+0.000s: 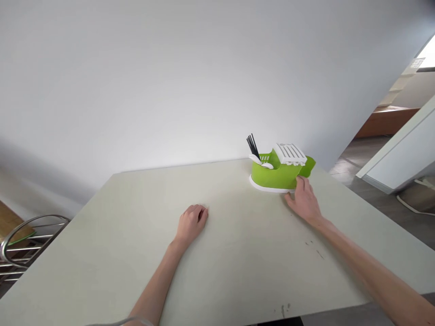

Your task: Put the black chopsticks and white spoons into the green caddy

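A green and white utensil holder stands at the back right of the table, near the wall. Black chopsticks and white spoons stick out of its left part, and a slotted white piece covers the middle. My right hand is at the holder's front right side, thumb and fingers apart, fingertips at its lower wall; nothing is gripped. Left of it, my left hand rests on the tabletop with its fingers curled together, and I see nothing in it.
The pale table reaches back to a white wall. A metal-framed chair or rack is at the left edge. At the right, a white panel and a pale cable stand beyond the table.
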Motion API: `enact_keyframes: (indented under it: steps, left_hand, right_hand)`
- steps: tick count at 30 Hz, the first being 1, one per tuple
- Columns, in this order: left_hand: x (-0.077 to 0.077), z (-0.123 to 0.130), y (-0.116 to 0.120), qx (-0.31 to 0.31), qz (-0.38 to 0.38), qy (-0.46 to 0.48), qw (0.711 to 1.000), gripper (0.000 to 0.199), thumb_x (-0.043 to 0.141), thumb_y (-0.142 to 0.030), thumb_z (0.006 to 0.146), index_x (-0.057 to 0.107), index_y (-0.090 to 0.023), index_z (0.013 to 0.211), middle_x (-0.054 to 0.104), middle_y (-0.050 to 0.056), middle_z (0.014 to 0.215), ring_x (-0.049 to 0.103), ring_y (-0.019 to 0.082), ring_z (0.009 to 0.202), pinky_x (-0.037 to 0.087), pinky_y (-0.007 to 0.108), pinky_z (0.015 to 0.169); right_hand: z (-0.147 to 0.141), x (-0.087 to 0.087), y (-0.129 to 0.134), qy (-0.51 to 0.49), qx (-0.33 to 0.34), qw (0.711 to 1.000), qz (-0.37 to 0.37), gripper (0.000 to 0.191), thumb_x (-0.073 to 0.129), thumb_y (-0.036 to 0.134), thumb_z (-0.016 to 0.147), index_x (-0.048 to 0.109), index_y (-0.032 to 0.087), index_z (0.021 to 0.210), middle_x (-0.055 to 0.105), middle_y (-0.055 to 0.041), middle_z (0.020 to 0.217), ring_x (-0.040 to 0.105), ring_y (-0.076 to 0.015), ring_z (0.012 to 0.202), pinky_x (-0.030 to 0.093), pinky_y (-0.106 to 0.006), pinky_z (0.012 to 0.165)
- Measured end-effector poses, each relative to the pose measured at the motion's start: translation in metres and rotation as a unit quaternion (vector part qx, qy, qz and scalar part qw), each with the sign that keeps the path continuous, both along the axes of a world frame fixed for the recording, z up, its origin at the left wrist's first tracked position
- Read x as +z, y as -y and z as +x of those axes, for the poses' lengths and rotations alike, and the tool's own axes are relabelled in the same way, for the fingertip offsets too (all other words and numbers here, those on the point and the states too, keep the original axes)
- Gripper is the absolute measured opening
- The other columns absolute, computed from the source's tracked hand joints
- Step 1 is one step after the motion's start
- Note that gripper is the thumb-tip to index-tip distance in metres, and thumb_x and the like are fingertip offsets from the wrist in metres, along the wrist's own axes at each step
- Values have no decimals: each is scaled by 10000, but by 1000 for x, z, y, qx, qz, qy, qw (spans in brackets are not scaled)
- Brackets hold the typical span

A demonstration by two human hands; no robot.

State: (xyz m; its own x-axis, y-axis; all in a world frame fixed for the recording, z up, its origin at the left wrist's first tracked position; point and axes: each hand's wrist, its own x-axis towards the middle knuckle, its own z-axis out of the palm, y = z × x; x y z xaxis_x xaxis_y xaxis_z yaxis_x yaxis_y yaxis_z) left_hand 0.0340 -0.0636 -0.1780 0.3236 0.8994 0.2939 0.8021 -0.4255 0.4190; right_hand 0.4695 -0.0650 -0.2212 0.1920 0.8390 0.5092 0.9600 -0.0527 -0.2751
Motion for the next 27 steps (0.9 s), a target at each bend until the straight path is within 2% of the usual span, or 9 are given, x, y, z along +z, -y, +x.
enact_keyframes:
  steps: [10,15,20,23,27]
  left_hand:
    - [3,4,1,7,-12,-7,1000,378,372,-421,1052,548,-233,774,689,54,839,613,224,794,425,352,674]
    - [4,4,1,2,-7,-2,1000,377,379,-424,1046,564,-233,779,697,62,847,616,228,792,428,354,675]
    - [3,2,1,5,-4,6,1000,365,414,-422,1028,584,-233,767,681,63,810,618,229,783,433,345,683]
    - [3,1,1,20,-28,47,998,331,448,-418,1013,620,-229,803,684,48,802,608,211,742,433,329,680]
    - [7,-1,0,56,-78,156,983,370,447,-488,1018,680,-222,910,672,13,757,571,180,660,438,301,660]
  right_hand:
    - [-61,13,11,-18,40,999,6,640,507,318,936,359,92,1515,489,-246,1448,524,-410,1278,544,-530,987]
    - [-102,16,23,-34,72,997,15,663,496,273,935,320,103,1551,482,-258,1447,526,-427,1267,562,-567,948]
    - [-143,14,34,-53,118,991,36,724,502,221,925,250,174,1603,489,-230,1440,553,-416,1255,594,-550,885]
    - [-162,14,44,-69,142,987,38,765,509,200,919,212,209,1624,489,-219,1445,564,-415,1266,603,-553,883]
    - [-178,18,59,-74,161,984,24,791,519,184,909,202,207,1633,488,-221,1473,548,-420,1325,576,-584,974]
